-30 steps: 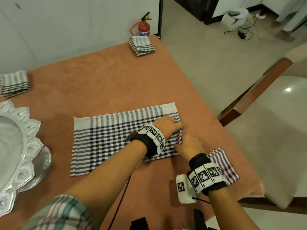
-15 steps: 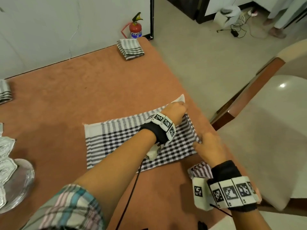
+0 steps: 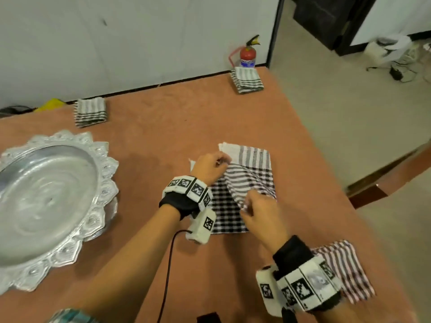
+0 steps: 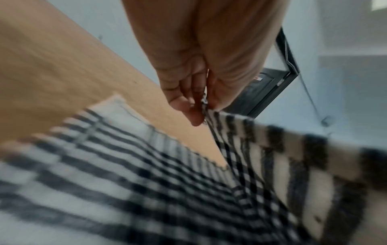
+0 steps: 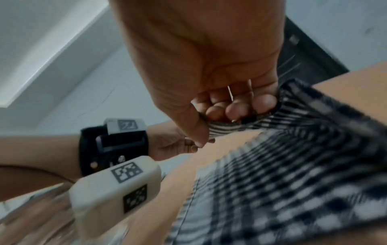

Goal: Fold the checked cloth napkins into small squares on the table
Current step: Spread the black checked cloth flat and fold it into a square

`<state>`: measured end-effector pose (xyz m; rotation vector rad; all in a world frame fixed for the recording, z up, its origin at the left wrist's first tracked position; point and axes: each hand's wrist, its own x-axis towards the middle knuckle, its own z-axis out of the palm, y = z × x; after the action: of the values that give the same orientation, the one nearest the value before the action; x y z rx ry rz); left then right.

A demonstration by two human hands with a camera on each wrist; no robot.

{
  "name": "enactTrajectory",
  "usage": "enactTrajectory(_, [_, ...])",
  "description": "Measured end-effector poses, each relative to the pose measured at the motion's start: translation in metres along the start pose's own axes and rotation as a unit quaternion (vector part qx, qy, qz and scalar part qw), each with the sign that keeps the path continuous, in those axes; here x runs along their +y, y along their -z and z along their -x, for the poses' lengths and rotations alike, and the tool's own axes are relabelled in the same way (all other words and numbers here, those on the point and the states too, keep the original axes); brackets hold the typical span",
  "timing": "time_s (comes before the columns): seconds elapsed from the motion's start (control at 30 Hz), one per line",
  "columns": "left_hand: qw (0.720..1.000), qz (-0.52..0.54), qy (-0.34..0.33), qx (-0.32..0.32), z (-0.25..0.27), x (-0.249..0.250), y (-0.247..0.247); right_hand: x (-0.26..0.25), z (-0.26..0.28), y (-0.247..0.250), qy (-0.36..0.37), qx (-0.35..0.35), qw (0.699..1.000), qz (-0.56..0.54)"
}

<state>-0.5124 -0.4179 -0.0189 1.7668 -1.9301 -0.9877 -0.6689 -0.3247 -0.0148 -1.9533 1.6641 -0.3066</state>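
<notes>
Presently, left hand (image 3: pixel 210 167) and right hand (image 3: pixel 261 214) each pinch the limp woven checked napkin (image 3: pixel 250 173), half-folded on the terracotta counter (image 3: pixel 163 127).

A black-and-white checked napkin (image 3: pixel 245 183) lies near the right side of the counter (image 3: pixel 163 127), half folded: its right part is lifted and doubled over toward the left, sagging between 2 raised corners, while the lower layer stays flat. Its borders are plain stripes and white hem. 3 more napkins are already small folded squares: 1 at the far right corner of the counter (image 3: pixel 246 80), 1 at the far edge toward the left (image 3: pixel 90 112), and a reddish-striped 1 at the near right edge (image 3: pixel 345 266).
</notes>
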Motion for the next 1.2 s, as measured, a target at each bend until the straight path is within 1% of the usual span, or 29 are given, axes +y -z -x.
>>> enactTrajectory(0.07, [0.998,-0.037,0.042,0.003,0.011,-0.025,0.008,-0.017,-0.006,-0.029,0.037,-0.049,0.998,0.02])
enactTrajectory(0.13, [0.995,-0.07,0.069,-0.003,0.015,-0.043,0.011,-0.03,-0.01,-0.05,0.07,-0.083,0.993,0.054])
enactTrajectory(0.27, [0.989,-0.132,0.063,-0.009,0.014,-0.067,0.009,-0.043,-0.015,-0.074,0.089,-0.116,0.985,0.094])
enactTrajectory(0.4, [0.985,-0.164,0.044,-0.025,0.012,-0.078,0.005,-0.048,-0.018,-0.081,0.086,-0.117,0.986,0.08])
enactTrajectory(0.57, [0.985,-0.171,0.019,-0.032,0.012,-0.087,0.003,-0.051,-0.019,-0.086,0.092,-0.123,0.984,0.091])
enactTrajectory(0.7, [0.987,-0.16,0.004,-0.026,0.018,-0.091,0.004,-0.049,-0.014,-0.091,0.088,-0.153,0.975,0.137])
enactTrajectory(0.8, [0.989,-0.148,0.005,-0.014,0.025,-0.092,0.004,-0.051,-0.013,-0.091,0.094,-0.166,0.964,0.183])
enactTrajectory(0.87, [0.988,-0.155,0.012,0.003,0.033,-0.091,0.003,-0.052,-0.01,-0.088,0.1,-0.176,0.96,0.193])
enactTrajectory(0.9, [0.986,-0.168,0.015,0.013,0.037,-0.09,0.003,-0.051,-0.007,-0.086,0.1,-0.169,0.962,0.19])
enactTrajectory(0.97, [0.979,-0.204,0.01,0.024,0.045,-0.084,-0.001,-0.046,-0.005,-0.077,0.08,-0.112,0.974,0.18])
enactTrajectory(1.0, [0.975,-0.223,-0.003,0.015,0.047,-0.08,-0.005,-0.042,-0.006,-0.072,0.063,-0.071,0.979,0.18])
enactTrajectory(1.03, [0.968,-0.249,-0.023,-0.01,0.049,-0.076,-0.01,-0.036,-0.008,-0.068,0.04,-0.047,0.98,0.188])
enactTrajectory(1.07, [0.959,-0.277,-0.043,-0.048,0.049,-0.072,-0.017,-0.029,-0.01,-0.066,0.012,-0.054,0.978,0.2])
enactTrajectory(1.1, [0.947,-0.303,-0.055,-0.091,0.05,-0.068,-0.024,-0.021,-0.012,-0.066,-0.017,-0.087,0.974,0.208])
enactTrajectory(1.13, [0.936,-0.323,-0.052,-0.129,0.05,-0.067,-0.031,-0.013,-0.014,-0.067,-0.038,-0.13,0.967,0.214])
enactTrajectory(1.17, [0.927,-0.338,-0.039,-0.156,0.051,-0.068,-0.036,-0.004,-0.013,-0.068,-0.048,-0.166,0.96,0.218])
enactTrajectory(1.2, [0.923,-0.345,-0.023,-0.17,0.051,-0.071,-0.039,0.006,-0.011,-0.068,-0.052,-0.188,0.956,0.221])
